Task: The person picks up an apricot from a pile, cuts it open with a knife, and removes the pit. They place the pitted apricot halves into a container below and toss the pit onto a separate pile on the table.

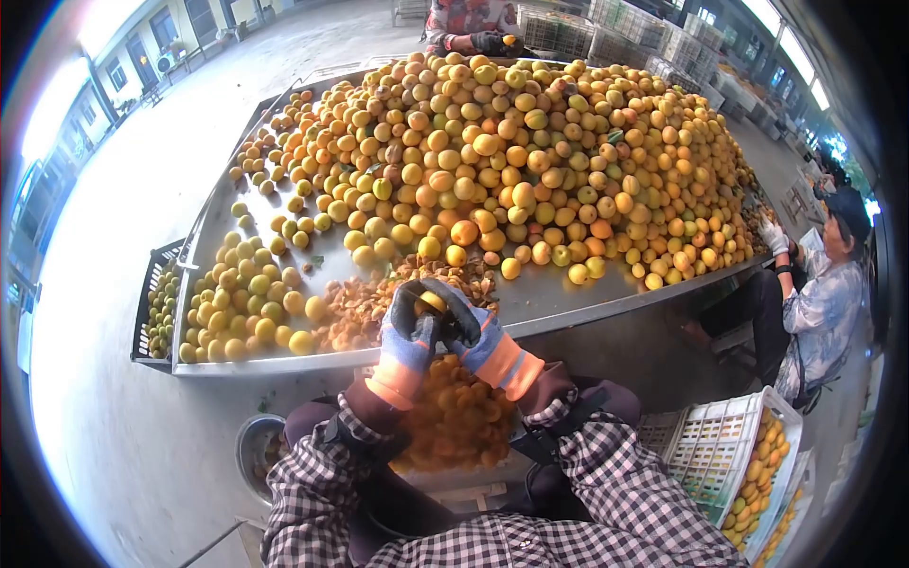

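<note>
My left hand (407, 327), in a blue, black and orange glove, is closed around an apricot (432, 302) above the table's near edge. My right hand (466, 322), gloved the same way, curls over that fruit from the other side, its fingertips partly hidden. Just behind the hands lies a heap of brownish split apricot pieces (355, 308) on the metal table (540, 305). Below my wrists, between my knees, is a blurred mass of orange apricot pieces (456, 417); its container is mostly hidden.
A large mound of whole apricots (483, 147) covers the table, with a yellow-green group (241, 298) at left. Around it are a black crate (156, 308), a metal basin (254, 454) and white crates (724, 445). Co-workers sit at right (824, 303) and stand opposite (464, 24).
</note>
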`<move>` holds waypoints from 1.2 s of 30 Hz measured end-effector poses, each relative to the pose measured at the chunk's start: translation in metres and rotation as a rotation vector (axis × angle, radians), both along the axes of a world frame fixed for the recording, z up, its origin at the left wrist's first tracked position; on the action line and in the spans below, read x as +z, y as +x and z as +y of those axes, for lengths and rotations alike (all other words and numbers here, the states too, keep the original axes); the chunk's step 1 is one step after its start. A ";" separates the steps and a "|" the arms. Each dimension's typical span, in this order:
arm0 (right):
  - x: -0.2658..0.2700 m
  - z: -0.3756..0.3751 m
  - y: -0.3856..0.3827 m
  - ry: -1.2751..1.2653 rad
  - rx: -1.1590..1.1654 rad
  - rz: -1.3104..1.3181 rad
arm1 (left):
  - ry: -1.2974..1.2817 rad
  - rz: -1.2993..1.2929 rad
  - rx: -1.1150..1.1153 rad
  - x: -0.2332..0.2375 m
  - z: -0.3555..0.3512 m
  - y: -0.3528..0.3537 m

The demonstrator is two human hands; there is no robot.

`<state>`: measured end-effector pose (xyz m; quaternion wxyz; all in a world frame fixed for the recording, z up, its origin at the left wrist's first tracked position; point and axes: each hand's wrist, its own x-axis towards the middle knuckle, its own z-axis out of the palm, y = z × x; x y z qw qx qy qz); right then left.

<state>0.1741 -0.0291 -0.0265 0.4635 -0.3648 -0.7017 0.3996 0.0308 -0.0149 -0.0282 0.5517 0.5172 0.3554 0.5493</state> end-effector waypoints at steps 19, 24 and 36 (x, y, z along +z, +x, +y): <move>0.055 -0.008 0.053 -0.212 0.083 0.114 | -0.353 -0.054 -0.301 0.035 0.004 -0.019; 0.057 0.003 0.047 -0.100 -0.192 0.827 | -0.324 -0.004 -0.421 0.024 -0.009 0.008; 0.059 0.006 0.024 0.071 -0.234 0.850 | -0.346 -0.042 -0.523 0.004 -0.017 0.021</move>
